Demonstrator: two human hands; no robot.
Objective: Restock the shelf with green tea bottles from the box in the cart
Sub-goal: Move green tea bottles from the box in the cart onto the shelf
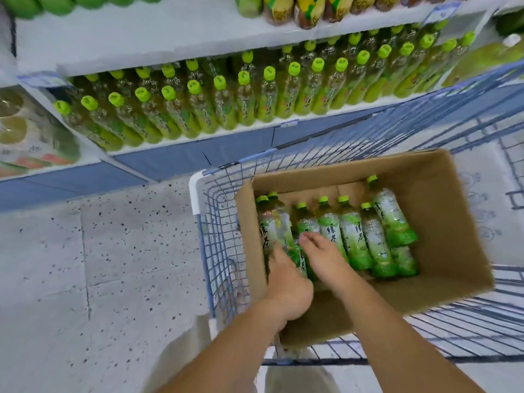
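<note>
Bottles (351,231): lime-green caps, green-white labels, black characters; box (442,211) plain brown; cart (218,222) blue wire. Floor (127,251) pale grey, dark speckles; shelf (141,38) white, base panel (181,157) blue.

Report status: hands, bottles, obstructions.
Left hand, right hand both in brown cardboard box, on green-capped plastic tea bottles; grip unclear. Path to white shelf open.

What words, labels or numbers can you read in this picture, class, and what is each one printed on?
"绿茶": on the labels of the green tea bottles lying in the box.
Labels of the shelf bottles: too blurred to read.
Price tags on the shelf edges: too blurred to read.
</note>
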